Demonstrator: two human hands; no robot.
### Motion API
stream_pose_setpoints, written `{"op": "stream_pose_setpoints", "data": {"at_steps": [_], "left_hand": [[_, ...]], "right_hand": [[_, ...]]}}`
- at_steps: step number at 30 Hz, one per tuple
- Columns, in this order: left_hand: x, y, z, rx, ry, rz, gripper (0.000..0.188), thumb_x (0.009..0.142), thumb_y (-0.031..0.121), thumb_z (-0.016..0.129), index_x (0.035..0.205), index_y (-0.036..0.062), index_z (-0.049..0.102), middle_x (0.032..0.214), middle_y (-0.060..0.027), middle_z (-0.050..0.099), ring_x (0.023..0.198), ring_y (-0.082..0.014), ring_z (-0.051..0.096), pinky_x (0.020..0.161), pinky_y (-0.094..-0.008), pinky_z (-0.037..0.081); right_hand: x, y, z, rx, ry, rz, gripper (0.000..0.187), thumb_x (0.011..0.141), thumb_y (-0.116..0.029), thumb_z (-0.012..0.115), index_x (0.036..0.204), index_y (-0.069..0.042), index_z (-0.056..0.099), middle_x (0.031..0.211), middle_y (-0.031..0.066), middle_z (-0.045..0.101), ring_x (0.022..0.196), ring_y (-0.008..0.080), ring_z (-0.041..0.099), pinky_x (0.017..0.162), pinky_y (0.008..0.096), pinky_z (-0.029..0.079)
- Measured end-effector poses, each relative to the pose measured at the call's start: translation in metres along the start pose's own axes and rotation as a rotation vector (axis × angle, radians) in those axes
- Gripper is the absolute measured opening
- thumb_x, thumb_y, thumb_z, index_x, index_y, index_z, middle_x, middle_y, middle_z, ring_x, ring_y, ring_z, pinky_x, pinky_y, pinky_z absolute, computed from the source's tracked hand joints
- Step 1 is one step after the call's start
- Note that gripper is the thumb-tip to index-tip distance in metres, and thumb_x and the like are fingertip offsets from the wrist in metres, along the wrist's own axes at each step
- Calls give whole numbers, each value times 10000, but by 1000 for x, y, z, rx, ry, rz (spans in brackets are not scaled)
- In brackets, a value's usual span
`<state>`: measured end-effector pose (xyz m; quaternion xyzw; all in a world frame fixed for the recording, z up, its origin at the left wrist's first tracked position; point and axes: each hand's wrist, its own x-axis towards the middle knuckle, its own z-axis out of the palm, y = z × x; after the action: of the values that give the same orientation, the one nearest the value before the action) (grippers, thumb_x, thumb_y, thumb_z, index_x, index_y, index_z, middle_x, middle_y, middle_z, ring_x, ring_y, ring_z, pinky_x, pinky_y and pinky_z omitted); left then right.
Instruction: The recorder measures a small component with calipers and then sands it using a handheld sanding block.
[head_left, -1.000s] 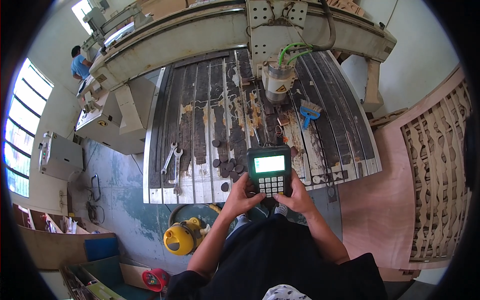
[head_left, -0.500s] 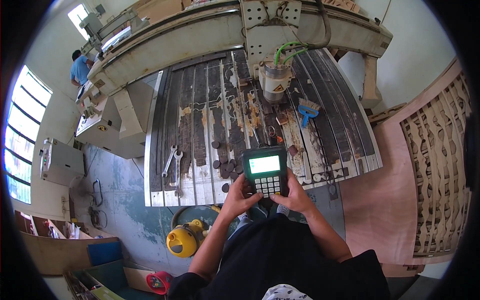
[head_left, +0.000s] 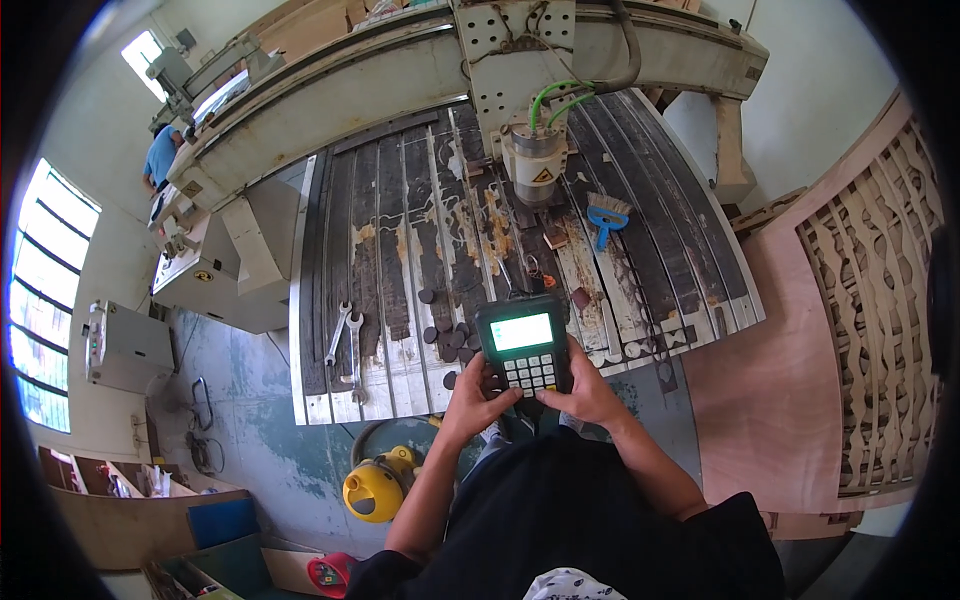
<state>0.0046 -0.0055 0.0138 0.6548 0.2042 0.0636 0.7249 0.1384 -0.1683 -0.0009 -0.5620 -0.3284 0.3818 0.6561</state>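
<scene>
The left hand (head_left: 474, 402) and right hand (head_left: 588, 395) clasp a black oblong plastic controller (head_left: 522, 345) between them, long axis outward, thumbs (head_left: 505, 399) perhaps pressing.

bare left hand (head_left: 472, 405): closed grip, fingers curled, palm turned inward
bare left thumb (head_left: 503, 403): laid inward, tip pointing right
bare left forearm (head_left: 428, 495): slants up and right toward wrist
bare right hand (head_left: 592, 395): closed grip, fingers mostly hidden
bare right thumb (head_left: 556, 400): laid inward, tip pointing left
bare right forearm (head_left: 655, 470): slants up and left
both hands: near level, facing each other, thumb tips close but apart
</scene>
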Motion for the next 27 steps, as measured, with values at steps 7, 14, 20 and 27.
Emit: {"op": "stream_pose_setpoints", "data": {"at_steps": [7,14,20,27], "left_hand": [[-1,-3,2,-6,-4,15,608,799,-52,696,1348,-21,436,1172,-137,633,1083,-201,632,954,-348,511],[0,-10,3,-6,11,58,583,819,-22,704,1334,-13,430,1149,-160,662,1050,-219,667,900,-341,537],[-2,-11,2,10,3,71,577,818,-30,703,1328,-15,434,1160,-156,658,1049,-213,663,902,-339,535],[-5,-5,6,9,29,54,570,820,-37,700,1326,-15,438,1155,-152,658,1059,-211,657,916,-342,527]], "right_hand": [[-2,-6,0,-38,3,-12,852,765,51,690,1479,19,227,1345,111,459,1276,184,457,1079,345,375],[-3,3,0,57,7,7,828,769,83,669,1473,2,240,1341,106,462,1268,176,472,1073,353,392],[-3,-1,2,56,15,-17,810,765,70,668,1459,16,254,1323,103,473,1245,169,488,1063,346,398],[-4,1,2,33,19,-30,816,761,66,670,1461,22,252,1327,104,471,1241,171,488,1061,344,398]]}}
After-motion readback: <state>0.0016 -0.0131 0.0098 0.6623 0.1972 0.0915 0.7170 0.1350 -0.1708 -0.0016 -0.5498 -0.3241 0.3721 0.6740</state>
